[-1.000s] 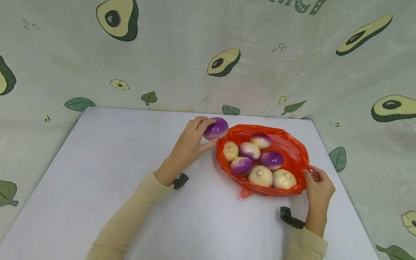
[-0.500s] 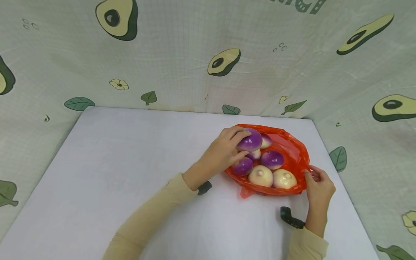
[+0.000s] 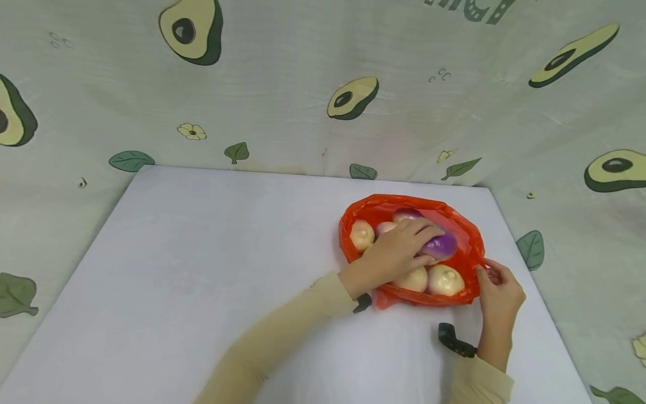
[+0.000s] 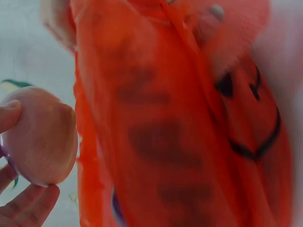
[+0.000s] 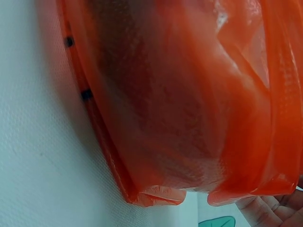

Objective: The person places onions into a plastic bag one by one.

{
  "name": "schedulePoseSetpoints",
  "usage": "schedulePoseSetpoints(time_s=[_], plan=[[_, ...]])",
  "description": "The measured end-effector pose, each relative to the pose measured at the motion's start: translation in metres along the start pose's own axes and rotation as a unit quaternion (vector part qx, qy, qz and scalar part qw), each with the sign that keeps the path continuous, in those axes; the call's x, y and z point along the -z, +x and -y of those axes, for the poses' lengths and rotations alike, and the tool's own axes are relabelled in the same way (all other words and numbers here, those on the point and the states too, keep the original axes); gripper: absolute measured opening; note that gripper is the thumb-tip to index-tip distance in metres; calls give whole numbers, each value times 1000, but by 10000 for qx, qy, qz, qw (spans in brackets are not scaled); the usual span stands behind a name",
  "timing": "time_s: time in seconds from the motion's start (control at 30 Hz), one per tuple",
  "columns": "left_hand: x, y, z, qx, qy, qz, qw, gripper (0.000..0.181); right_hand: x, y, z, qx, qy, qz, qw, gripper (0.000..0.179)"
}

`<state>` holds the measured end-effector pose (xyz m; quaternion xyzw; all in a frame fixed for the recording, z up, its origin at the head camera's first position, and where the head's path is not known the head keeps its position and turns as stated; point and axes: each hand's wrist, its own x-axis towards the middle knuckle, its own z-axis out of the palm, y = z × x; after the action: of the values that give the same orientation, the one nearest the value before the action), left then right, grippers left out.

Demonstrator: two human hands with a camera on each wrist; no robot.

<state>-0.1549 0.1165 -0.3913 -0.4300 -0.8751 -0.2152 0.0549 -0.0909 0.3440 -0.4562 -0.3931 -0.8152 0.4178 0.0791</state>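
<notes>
My left hand [image 3: 396, 249] is over the red plastic bag [image 3: 466, 230], which stands with its mouth wide. It grips a glossy purple-and-white turnip [image 3: 443, 246], its thumb and fingers spread around the sides. Up close in the left wrist view, the pale underside of that turnip [image 4: 42, 137] shows beside the bag's printed wall [image 4: 142, 109]. Several more turnips lie inside, among them a pale one [image 3: 446, 279] at the front; my left hand hides part of them. At the bag's right rim, my right hand [image 3: 502, 292] pinches the plastic between thumb and fingers.
The bag rests on a white table [image 3: 202, 252], toward its right back part. Behind the table hangs a pale cloth [image 3: 282, 84] printed with avocados and leaves. A black wrist camera mount [image 3: 454, 340] sits at the right wrist.
My left hand has carried the turnip rightward from beside the bag's left rim to above the right part of its mouth. The right hand has stayed on the rim.
</notes>
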Motion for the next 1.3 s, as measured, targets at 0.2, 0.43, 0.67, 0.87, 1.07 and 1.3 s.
schedulePoseSetpoints(time_s=[0.2,0.43,0.67,0.87,1.07,1.3], plan=[[-19,21,-21,-143,199,619,9978,48,5,-13,7,318,30,-235,9992,45],[-38,41,-35,127,490,1231,9911,50,4,-13,7,792,106,-578,9951,39],[-45,54,-40,228,713,1597,9843,50,3,-14,7,894,107,-641,9939,38],[-47,59,-46,495,1231,1915,9725,55,2,-13,7,871,68,-619,9943,39],[-56,60,-49,693,1780,2219,9562,51,0,-3,-3,582,46,-400,9975,45],[-62,59,-46,914,1842,2615,9430,48,-1,7,-12,455,39,-193,9988,50]])
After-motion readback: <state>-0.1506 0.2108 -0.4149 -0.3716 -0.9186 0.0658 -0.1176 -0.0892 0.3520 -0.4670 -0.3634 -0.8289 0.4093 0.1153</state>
